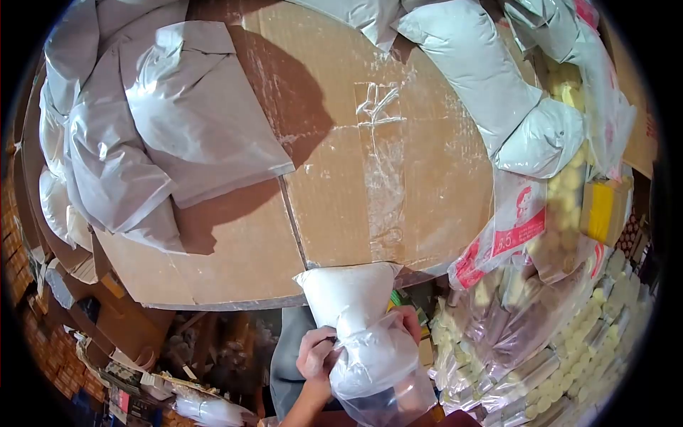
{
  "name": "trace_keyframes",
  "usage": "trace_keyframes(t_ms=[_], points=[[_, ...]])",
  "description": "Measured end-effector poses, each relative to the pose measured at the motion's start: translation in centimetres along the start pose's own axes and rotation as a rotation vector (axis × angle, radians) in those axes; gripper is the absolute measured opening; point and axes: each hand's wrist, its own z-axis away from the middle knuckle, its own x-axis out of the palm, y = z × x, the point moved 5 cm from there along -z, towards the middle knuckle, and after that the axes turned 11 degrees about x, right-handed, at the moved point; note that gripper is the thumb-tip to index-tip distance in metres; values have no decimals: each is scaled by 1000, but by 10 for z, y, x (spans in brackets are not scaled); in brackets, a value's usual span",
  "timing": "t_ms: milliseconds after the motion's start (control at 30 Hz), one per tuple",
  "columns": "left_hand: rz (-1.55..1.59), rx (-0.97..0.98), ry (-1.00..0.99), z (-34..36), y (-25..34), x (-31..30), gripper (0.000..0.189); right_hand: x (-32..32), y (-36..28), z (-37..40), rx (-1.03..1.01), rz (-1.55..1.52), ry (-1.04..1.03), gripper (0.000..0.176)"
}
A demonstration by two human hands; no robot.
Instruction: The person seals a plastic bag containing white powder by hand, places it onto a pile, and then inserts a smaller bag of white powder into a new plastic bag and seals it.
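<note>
A clear plastic bag of white powder (348,288) rests at the near edge of the cardboard-covered table (334,206). Its filled end lies on the cardboard, and the loose clear end hangs toward me. My left hand (316,354) has its fingers curled at the bag's narrowed middle, on the left side. On the other side, my right hand (408,324) grips the gathered plastic, with most of its fingers hidden behind the bag.
Large filled white bags (192,121) are heaped at the table's left. More filled white bags (477,67) lie at the back right, beside a red-printed plastic bag (519,213). Stacked wrapped packs (569,377) stand at the lower right. An open cardboard box (128,313) is below left.
</note>
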Motion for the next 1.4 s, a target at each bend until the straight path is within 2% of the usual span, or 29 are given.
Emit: trace_keyframes(t_ms=[133,167,233,267,300,400,433,500,600,633,667,767,867,1000,1100,1167,1267,1333,1367,1400], points=[[-28,0,-13,-6,-2,-5,27,0,-17,-1,-47,317,44,14],[-8,7,-29,-10,-3,-7,21,2,-21,1,-40,390,44,12],[76,-162,-133,-4,-13,-9,19,4,-26,3,-148,481,-6,11],[69,-160,-160,-5,-15,-9,21,6,-29,5,-200,525,-32,11],[62,-157,-187,-6,-17,-10,24,16,-38,4,-88,418,-85,12],[45,-131,-233,-15,-25,-14,30,25,-51,-6,-15,330,-289,17],[75,-151,-219,-17,-28,-14,29,29,-60,-7,-155,530,-278,20],[175,-152,-50,-27,-32,-14,22,40,-71,-6,-244,566,-234,20],[45,-2,-252,-49,-27,-9,26,51,-81,-6,-334,602,-195,13],[57,-13,-245,-54,-27,-6,23,54,-85,-6,-370,632,-165,12],[75,-91,-278,-54,-28,-4,22,55,-88,-6,-405,661,-135,13],[53,-271,-390,-60,-28,0,24,49,-78,-8,-285,607,-89,23],[-27,-601,-484,-71,-24,1,23,59,-100,-14,-241,689,-115,31],[-129,-791,-491,-73,-29,1,38,60,-101,-16,-229,756,-94,31],[-54,-476,-404,-76,-31,6,30,56,-94,-19,-244,819,-101,25],[-39,-533,-347,-79,-27,3,18,58,-102,-21,-199,838,-110,20],[-206,-651,-358,-64,-40,-5,19,58,-101,-21,-293,974,32,14],[-136,-746,-179,-58,-47,-6,35,62,-100,-15,-380,981,185,13],[-168,-785,-214,-55,-45,-10,38,62,-99,-11,-423,984,260,13],[-199,-817,-246,-57,-43,-12,41,60,-94,-11,-373,1048,256,14]])
